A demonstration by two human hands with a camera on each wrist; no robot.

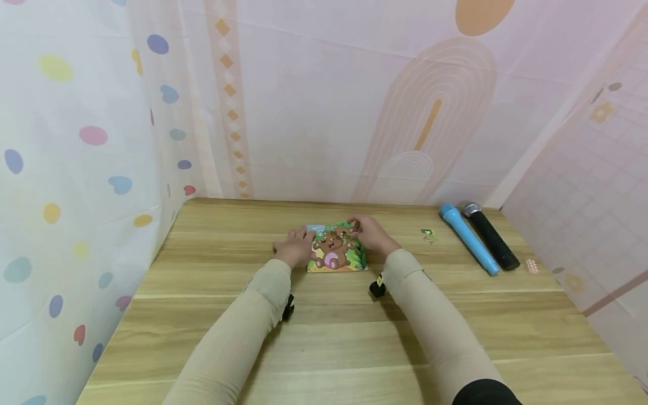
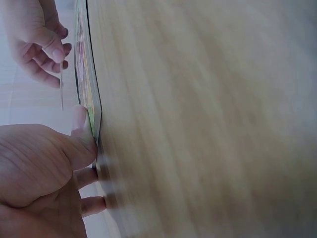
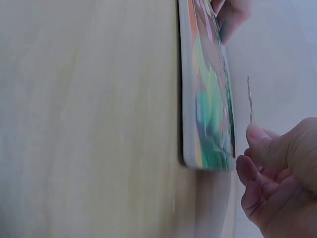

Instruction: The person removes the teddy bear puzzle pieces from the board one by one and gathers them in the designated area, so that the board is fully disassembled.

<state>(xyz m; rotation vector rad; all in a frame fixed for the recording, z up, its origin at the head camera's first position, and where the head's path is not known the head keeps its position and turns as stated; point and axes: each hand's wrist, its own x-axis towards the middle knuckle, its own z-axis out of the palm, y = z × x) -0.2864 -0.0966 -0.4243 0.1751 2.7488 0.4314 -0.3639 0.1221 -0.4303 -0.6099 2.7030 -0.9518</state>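
Note:
A flat jigsaw puzzle board (image 1: 334, 260) with a cartoon bear on green lies on the wooden table. My left hand (image 1: 295, 247) rests at its left edge. In the left wrist view, the thumb (image 2: 80, 121) touches the board's edge, and other fingertips reach down beside it to the tabletop. My right hand (image 1: 372, 233) is over the board's far right corner. Between its thumb and fingers it pinches a thin puzzle piece (image 3: 250, 99), seen edge-on and held just above the board, apart from its surface. The picture on the piece is hard to make out.
On the right of the table lie a blue microphone (image 1: 469, 239) and a black microphone (image 1: 492, 236), side by side. A small green and yellow piece (image 1: 429, 235) lies left of them. A patterned cloth (image 1: 314, 112) hangs behind the table's far edge.

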